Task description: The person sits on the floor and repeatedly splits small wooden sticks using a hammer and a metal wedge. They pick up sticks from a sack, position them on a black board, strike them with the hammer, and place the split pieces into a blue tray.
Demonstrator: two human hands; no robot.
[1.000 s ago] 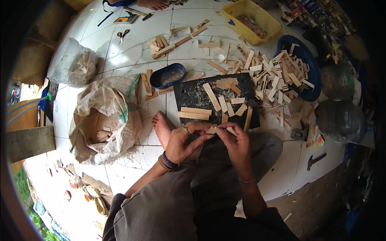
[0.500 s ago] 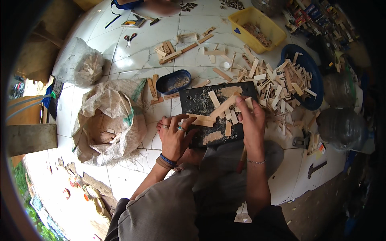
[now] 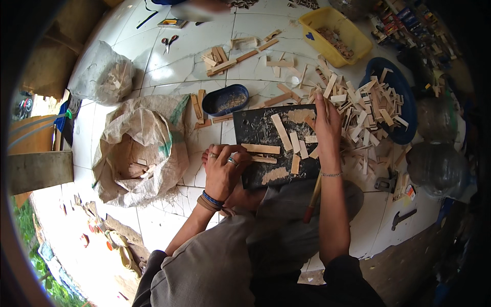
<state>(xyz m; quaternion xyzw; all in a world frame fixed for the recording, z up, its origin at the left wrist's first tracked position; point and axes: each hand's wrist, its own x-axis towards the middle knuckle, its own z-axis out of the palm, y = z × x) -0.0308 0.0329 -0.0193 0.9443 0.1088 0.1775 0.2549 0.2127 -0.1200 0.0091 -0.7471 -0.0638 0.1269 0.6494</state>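
Note:
At the left edge of a black board (image 3: 250, 176), my left hand (image 3: 224, 166) has its fingers curled over the end of a wooden strip (image 3: 263, 149). A second thin strip (image 3: 263, 159) lies just below it, its near end also beside my fingers. My right hand (image 3: 328, 125) is at the board's right side, by the loose pile of small wooden pieces (image 3: 368, 107). Its visible digits stretch forward and no strip shows in it; part of the fingers is hidden. Several short wooden pieces (image 3: 281, 132) lie on the board among shavings.
An open woven sack (image 3: 176, 148) stands left, with a blue oval tub (image 3: 246, 91) beyond the board. A yellow basin (image 3: 365, 46) and a blue basin (image 3: 409, 110) are at the right. Scissors (image 3: 168, 43) lie far left, a hammer (image 3: 404, 217) near right.
My right hand no longer shows the wooden strip it held over the board and has moved to the board's right side. Two strips now lie beside my left hand. The view has shifted slightly.

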